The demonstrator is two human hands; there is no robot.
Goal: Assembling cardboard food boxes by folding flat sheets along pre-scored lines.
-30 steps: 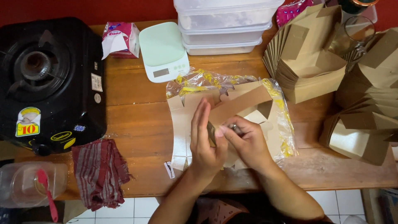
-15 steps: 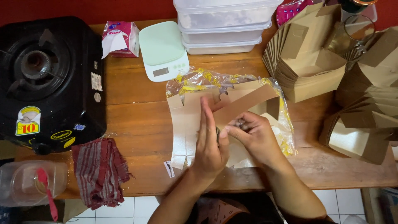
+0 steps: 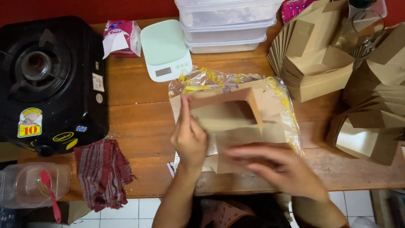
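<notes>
standing over the counter (image 3: 139,126), i see a brown kraft paper box (image 3: 225,116) half raised from its flat state, sitting in the middle of the wood on a crinkly clear plastic wrapper (image 3: 219,80). the left hand (image 3: 190,137) grips the box's left wall, fingers straight up along the panel. the right hand (image 3: 280,166) is blurred at about five o'clock from the box, spread flat and gripping nothing that i can make out. the box looks feather-light and thin, stiff only along its creases, so i judge it is best taken by the folded edges and corners, gently, since a panel would buckle. the wood is dry and level. stacks of folded boxes (image 3: 316,59) crowd two o'clock, a mint kitchen scale (image 3: 165,50) sits at eleven, a black gas stove (image 3: 46,80) at nine, a striped cloth (image 3: 101,171) at eight.
</notes>
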